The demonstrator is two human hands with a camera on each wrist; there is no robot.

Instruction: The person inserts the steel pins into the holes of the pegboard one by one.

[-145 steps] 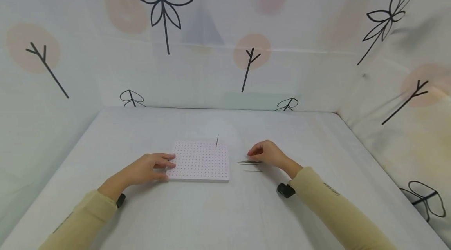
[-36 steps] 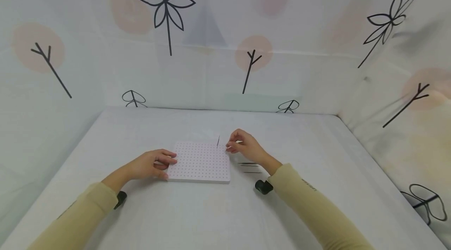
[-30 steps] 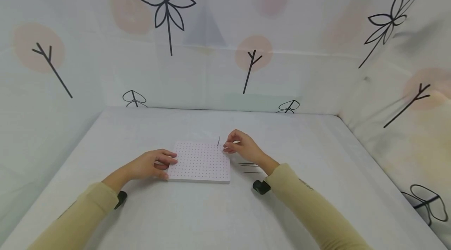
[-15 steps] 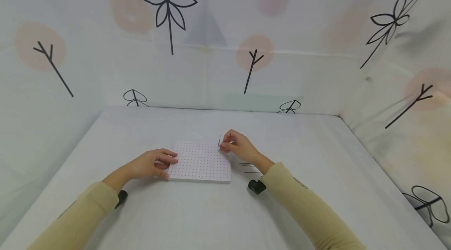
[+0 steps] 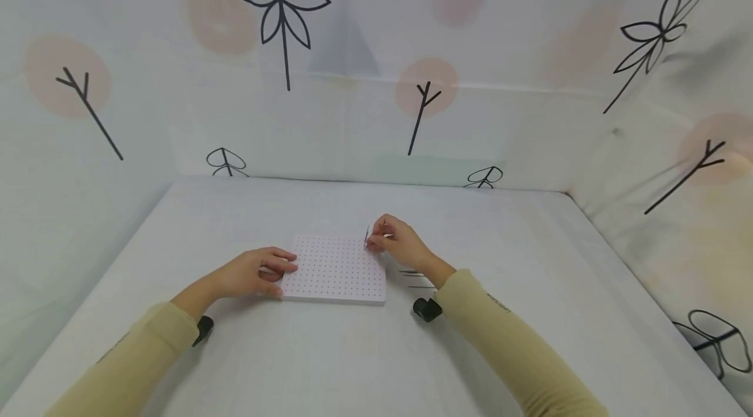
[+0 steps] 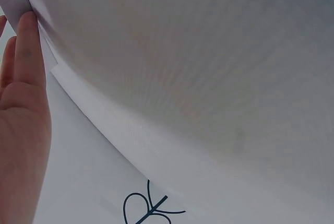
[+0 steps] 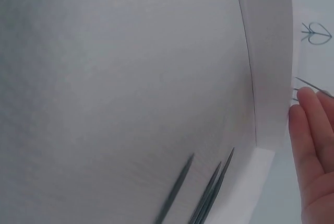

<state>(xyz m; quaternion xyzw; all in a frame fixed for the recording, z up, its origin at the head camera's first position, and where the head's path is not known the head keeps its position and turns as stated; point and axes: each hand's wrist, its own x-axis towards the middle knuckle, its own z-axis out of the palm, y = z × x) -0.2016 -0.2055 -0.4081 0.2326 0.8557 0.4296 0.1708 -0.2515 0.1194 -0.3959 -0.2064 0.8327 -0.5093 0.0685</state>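
A white board (image 5: pixel 335 276) with a grid of small holes lies on the table. My left hand (image 5: pixel 250 275) rests against its left edge, fingers fairly straight and thumb near the front corner. In the left wrist view a finger (image 6: pixel 30 51) touches the board's side wall. At the board's far right corner a thin dark needle (image 5: pixel 367 231) stands upright. Right beside it my right hand (image 5: pixel 400 244) pinches another slim needle, mostly hidden by the fingertips. The right wrist view shows a needle (image 7: pixel 312 85) near the fingers; I cannot tell which one.
Several dark, pointed needles (image 5: pixel 419 287) lie on the white table right of the board, partly under my right forearm. They also show as sharp-tipped needles (image 7: pixel 211 192) in the right wrist view. Patterned cloth walls (image 5: pixel 376 123) enclose the table.
My right hand has left the loose needles on the table and carried one leftward to the board's far right corner, beside the standing needle. In the last half second it barely moves. My left hand stays at the board.
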